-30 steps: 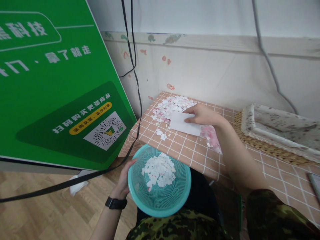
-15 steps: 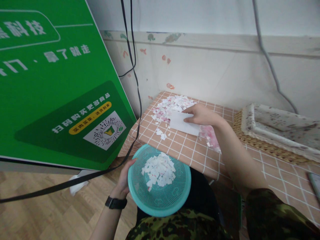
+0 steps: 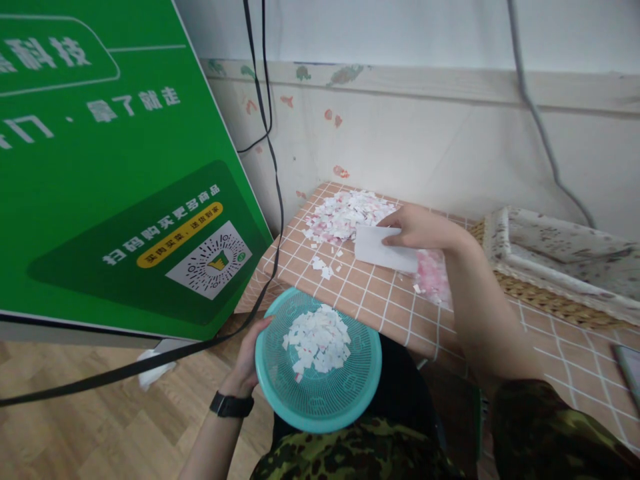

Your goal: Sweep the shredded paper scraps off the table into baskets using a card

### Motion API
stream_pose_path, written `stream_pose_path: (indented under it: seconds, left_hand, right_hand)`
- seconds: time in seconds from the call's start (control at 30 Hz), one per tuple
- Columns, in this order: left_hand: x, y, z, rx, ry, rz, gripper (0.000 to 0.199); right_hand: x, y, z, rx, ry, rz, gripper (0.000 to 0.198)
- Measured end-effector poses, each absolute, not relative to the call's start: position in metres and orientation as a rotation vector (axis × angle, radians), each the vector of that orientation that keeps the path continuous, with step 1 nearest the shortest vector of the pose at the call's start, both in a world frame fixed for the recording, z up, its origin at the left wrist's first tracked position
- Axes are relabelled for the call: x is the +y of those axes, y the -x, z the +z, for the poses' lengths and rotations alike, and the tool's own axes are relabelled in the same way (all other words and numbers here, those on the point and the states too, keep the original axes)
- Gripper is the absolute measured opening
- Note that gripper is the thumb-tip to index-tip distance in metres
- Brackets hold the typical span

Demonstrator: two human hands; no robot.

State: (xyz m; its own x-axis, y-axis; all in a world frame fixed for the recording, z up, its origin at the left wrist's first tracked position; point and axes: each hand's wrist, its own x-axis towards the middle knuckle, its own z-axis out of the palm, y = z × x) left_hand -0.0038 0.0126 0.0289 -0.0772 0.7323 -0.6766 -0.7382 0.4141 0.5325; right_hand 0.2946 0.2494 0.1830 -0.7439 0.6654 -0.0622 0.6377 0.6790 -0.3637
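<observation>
My left hand (image 3: 251, 355) grips the left rim of a round teal plastic colander (image 3: 320, 417), held over my lap just below the table edge. Small torn white paper scraps (image 3: 320, 339) lie heaped inside it. In my right hand (image 3: 425, 228) is a flat white card (image 3: 383, 250), pinched between thumb and fingers above the table. Left of the card spreads a pile of white and pinkish paper scraps (image 3: 345, 213). Beneath its right end lies a pink and white patch (image 3: 434, 277), perhaps a plastic bag, partly covered by the card.
A wicker basket (image 3: 555, 300) with a flowered cloth lining stands on the checked tablecloth (image 3: 370, 293) at right. A phone-like object (image 3: 629, 373) lies at the far right edge. Black cables (image 3: 274, 180) hang beside a big green sign panel (image 3: 125, 160) on the left.
My right hand has moved to the right with the white card, away from the scrap pile. My left hand and the colander stay in place.
</observation>
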Motion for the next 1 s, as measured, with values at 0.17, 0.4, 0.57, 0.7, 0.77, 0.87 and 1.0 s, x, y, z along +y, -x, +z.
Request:
stream_pose_path:
  seconds: [0.17, 0.4, 0.57, 0.7, 0.77, 0.87, 1.0]
  left_hand:
    - [0.014, 0.003, 0.030, 1.140, -0.004, 1.240, 0.014]
    - [0.013, 0.001, 0.033, 1.107, -0.037, 1.222, 0.016]
    - [0.014, 0.000, 0.035, 1.103, -0.024, 1.233, 0.016]
    - [0.014, 0.002, 0.032, 1.096, -0.014, 1.222, 0.017]
    - [0.013, 0.003, 0.029, 1.109, -0.007, 1.226, 0.017]
    - [0.012, 0.004, 0.026, 1.112, -0.002, 1.240, 0.015]
    - [0.013, 0.003, 0.027, 1.088, -0.009, 1.255, 0.014]
  right_hand:
    - [0.254, -0.310, 0.186, -2.793, 1.119, 0.585, 0.032]
    - [0.256, -0.298, 0.178, -2.701, 1.178, 0.487, 0.051]
    - [0.258, -0.314, 0.183, -2.751, 1.143, 0.544, 0.048]
    - [0.255, -0.316, 0.189, -2.737, 1.166, 0.506, 0.048]
    - [0.254, -0.313, 0.188, -2.744, 1.138, 0.503, 0.049]
    - [0.255, -0.316, 0.188, -2.774, 1.141, 0.488, 0.049]
    - [0.255, -0.330, 0.194, -2.777, 1.208, 0.429, 0.047]
